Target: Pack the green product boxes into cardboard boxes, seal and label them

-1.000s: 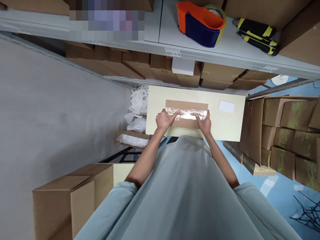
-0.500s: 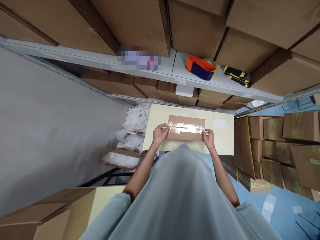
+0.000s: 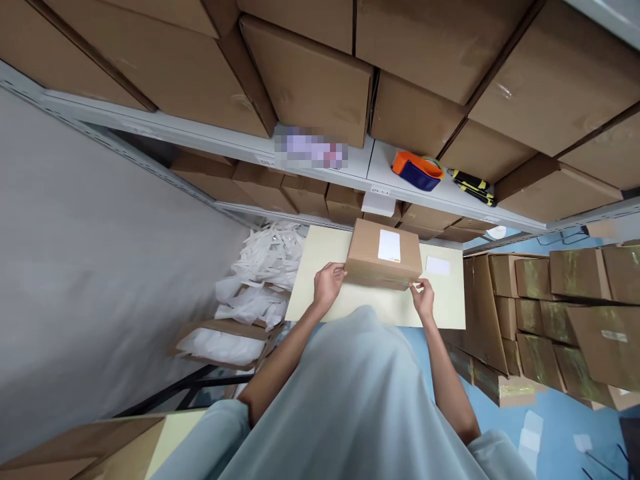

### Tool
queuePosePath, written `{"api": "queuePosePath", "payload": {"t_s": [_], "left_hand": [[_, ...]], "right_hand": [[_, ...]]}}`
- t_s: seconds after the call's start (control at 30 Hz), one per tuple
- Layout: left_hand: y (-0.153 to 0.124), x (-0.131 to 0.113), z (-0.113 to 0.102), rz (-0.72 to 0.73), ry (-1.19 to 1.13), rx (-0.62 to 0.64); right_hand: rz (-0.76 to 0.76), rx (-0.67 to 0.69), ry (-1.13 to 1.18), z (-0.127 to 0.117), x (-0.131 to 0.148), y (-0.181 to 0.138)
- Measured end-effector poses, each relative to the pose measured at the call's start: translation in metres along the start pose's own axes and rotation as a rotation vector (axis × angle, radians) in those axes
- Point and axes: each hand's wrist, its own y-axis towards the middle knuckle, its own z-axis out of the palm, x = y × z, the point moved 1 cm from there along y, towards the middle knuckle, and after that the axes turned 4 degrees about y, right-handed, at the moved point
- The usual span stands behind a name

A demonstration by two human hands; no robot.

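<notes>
A brown cardboard box stands on the pale yellow table, with a white label on its upper face. Shiny tape runs along the side facing me. My left hand is closed at the near left corner, thumb and fingers pinching the lower edge. At the near right corner, my right hand pinches the box's edge between thumb and fingers. To the right of the box lies a white paper slip on the table.
Above the table, a shelf carries large cartons, an orange and blue tape dispenser and black and yellow cutters. White packing scraps are heaped left, by a grey wall. Stacked cartons stand right.
The box has turned over: its taped face was up before, and the labelled face is up now. Both hands have stayed at its ends. My view has tilted upward.
</notes>
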Motion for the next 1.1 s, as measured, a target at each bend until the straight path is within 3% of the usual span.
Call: {"api": "queuePosePath", "payload": {"t_s": [0.13,0.3,0.43,0.5,0.57,0.7,0.83,0.93,1.1], "left_hand": [[-0.013,0.034,0.005,-0.13,0.107,0.115],[-0.025,0.065,-0.004,-0.145,0.152,0.176],[-0.006,0.064,-0.02,-0.071,0.148,0.146],[0.017,0.044,-0.027,0.004,0.106,0.074],[0.042,0.006,-0.03,0.117,0.024,0.012],[0.077,-0.103,-0.03,0.399,-0.13,0.003],[0.075,-0.191,-0.034,0.616,-0.164,-0.048],[0.06,-0.214,-0.042,0.706,-0.185,-0.115],[0.038,-0.201,-0.045,0.648,-0.214,-0.205]], "right_hand": [[0.062,0.009,-0.061,0.018,-0.01,-0.027],[0.099,0.021,-0.12,0.032,-0.013,-0.06],[0.046,-0.048,-0.143,0.015,0.005,-0.043],[-0.041,-0.104,-0.167,-0.002,0.032,-0.011],[-0.21,-0.144,-0.23,-0.019,0.075,0.032],[-0.486,-0.142,-0.356,-0.034,0.186,0.124],[-0.583,-0.081,-0.486,-0.023,0.278,0.193],[-0.463,-0.013,-0.537,-0.009,0.311,0.225],[-0.469,0.074,-0.49,0.008,0.32,0.248]]}}
